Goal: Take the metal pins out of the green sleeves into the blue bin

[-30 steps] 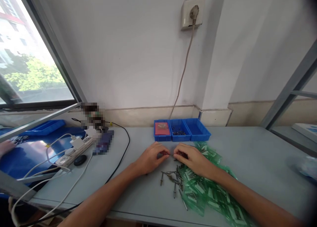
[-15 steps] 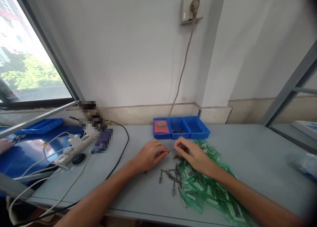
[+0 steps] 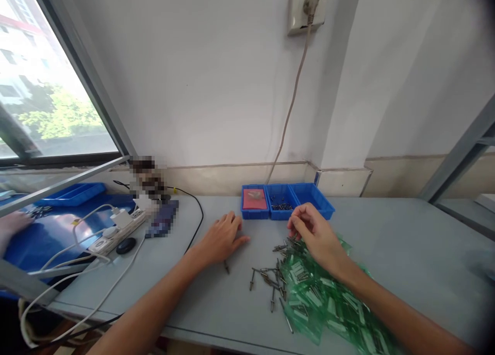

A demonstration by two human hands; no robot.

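My left hand point(image 3: 222, 239) rests low over the table with its thumb and fingers apart, and nothing shows in it. A single metal blind rivet point(image 3: 226, 267) lies just below that hand. My right hand point(image 3: 315, 236) is raised in front of the blue bins, its fingers curled in against the thumb; whatever they hold, if anything, cannot be made out. Loose blind rivets point(image 3: 273, 280) are scattered between the hands. Green plastic bags point(image 3: 305, 308) with small metal parts and white labels spread beneath my right hand and forearm.
Three joined blue bins point(image 3: 255, 215) stand by the wall: one has a red card, the middle one small metal parts. To the left are a power strip point(image 3: 101, 244), a black mouse point(image 3: 126, 245) and cables. Another person's hand point(image 3: 15, 225) is at the far left.
My hands have moved apart from the thin metal piece they both held. The left went left and its fingers spread; the right shifted right with its fingers still curled.
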